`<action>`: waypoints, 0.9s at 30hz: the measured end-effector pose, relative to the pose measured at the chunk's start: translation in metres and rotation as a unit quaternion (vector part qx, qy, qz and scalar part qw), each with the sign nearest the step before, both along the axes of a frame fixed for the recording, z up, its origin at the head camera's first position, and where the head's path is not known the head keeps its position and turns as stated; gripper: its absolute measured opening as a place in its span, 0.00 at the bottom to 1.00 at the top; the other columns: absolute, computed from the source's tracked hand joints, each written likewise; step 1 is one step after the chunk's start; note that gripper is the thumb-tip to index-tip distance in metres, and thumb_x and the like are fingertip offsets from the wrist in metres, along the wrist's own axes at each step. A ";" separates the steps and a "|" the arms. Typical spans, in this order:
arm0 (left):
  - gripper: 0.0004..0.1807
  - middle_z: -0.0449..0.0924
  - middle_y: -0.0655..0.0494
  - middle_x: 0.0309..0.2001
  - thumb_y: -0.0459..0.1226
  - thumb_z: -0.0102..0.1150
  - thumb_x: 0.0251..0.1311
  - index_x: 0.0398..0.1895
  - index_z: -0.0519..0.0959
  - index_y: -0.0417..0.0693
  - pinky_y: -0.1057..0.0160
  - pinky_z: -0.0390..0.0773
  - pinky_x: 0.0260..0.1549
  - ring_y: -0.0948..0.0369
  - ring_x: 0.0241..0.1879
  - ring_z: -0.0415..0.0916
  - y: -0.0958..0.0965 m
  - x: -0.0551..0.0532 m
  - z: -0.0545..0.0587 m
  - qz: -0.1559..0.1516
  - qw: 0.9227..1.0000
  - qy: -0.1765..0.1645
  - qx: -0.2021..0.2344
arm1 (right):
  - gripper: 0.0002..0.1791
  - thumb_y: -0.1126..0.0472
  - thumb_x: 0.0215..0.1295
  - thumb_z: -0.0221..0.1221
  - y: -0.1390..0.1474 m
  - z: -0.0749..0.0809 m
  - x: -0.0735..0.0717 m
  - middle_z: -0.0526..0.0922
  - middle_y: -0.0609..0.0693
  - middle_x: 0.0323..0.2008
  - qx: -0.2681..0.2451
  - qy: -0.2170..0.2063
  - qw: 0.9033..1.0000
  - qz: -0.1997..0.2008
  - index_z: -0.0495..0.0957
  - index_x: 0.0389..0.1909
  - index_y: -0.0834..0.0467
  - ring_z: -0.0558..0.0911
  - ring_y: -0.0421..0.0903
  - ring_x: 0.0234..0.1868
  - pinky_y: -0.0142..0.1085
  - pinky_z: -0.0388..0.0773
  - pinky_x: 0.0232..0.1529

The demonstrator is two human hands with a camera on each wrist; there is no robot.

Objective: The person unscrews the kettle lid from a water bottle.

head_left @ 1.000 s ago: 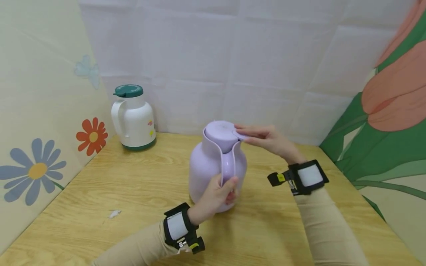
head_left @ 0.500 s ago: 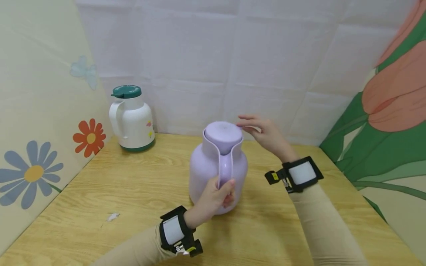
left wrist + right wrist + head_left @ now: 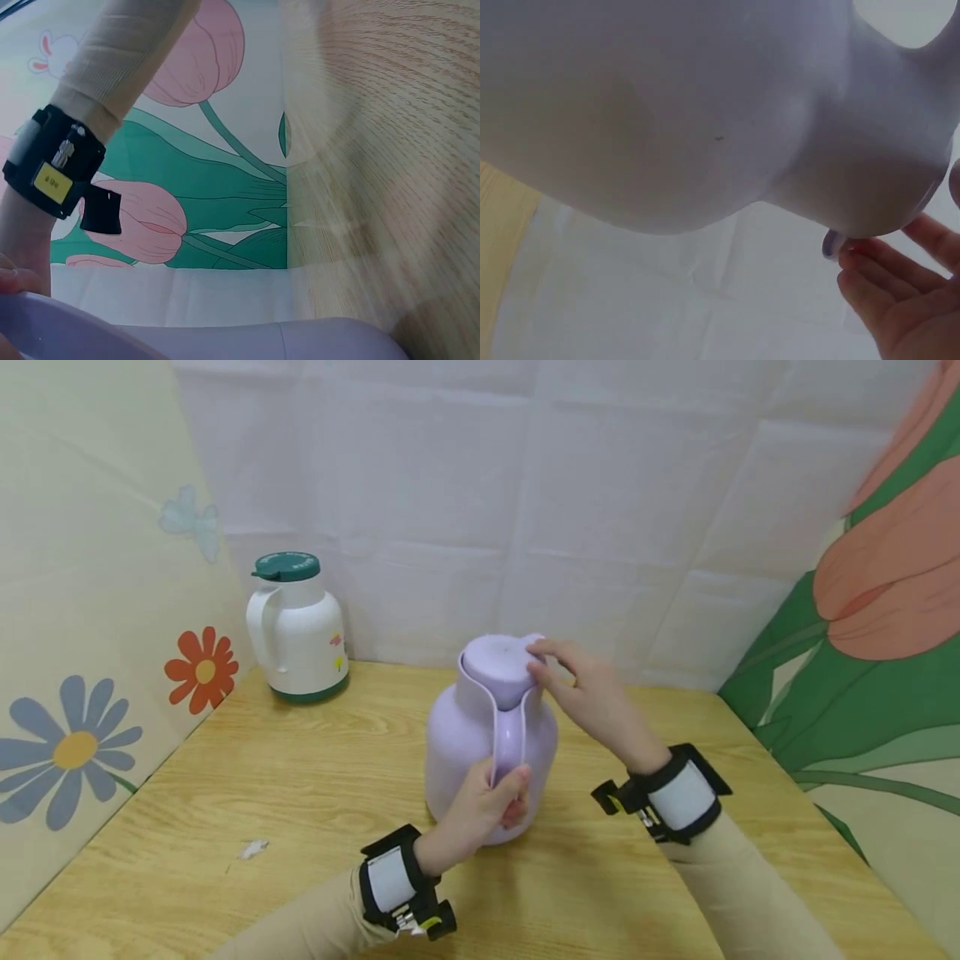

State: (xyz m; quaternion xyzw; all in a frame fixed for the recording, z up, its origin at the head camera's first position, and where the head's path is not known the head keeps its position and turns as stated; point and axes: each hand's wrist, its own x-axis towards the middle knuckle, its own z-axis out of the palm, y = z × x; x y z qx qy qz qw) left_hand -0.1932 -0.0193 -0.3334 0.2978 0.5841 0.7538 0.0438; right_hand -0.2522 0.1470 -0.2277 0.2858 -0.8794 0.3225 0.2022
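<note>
A lilac vacuum jug (image 3: 457, 743) stands upright on the table, its round lid (image 3: 498, 658) seated in the neck. My left hand (image 3: 480, 806) grips the lower part of the jug's handle (image 3: 510, 739), which faces me. At the lid's right edge, my right hand (image 3: 588, 693) holds it with thumb and fingertips, beside a small tab (image 3: 535, 637) that points to the back right. From below, the right wrist view shows fingers (image 3: 889, 277) against that tab (image 3: 832, 244), with only a bit of thumb at the frame edge. In the left wrist view, the handle fills the lower left corner.
A white vacuum jug (image 3: 303, 639) with a green lid stands at the back left, near the wall cloth (image 3: 420, 527). A small pale mark (image 3: 253, 849) shows on the wooden table (image 3: 300, 777) at left. Flower-printed cloths hang on both sides.
The lid's tab has swung from the right side toward the back right. My right hand moved off backward, then returned to the lid's edge. The left hand keeps its grip on the handle.
</note>
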 end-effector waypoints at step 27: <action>0.12 0.83 0.42 0.36 0.33 0.50 0.74 0.41 0.78 0.30 0.63 0.83 0.39 0.64 0.36 0.79 -0.063 -0.010 0.054 0.042 0.946 0.150 -0.283 | 0.12 0.62 0.72 0.60 -0.007 -0.016 0.026 0.78 0.55 0.27 -0.024 0.216 0.975 0.050 0.80 0.45 0.68 0.73 0.42 0.24 0.31 0.72 0.25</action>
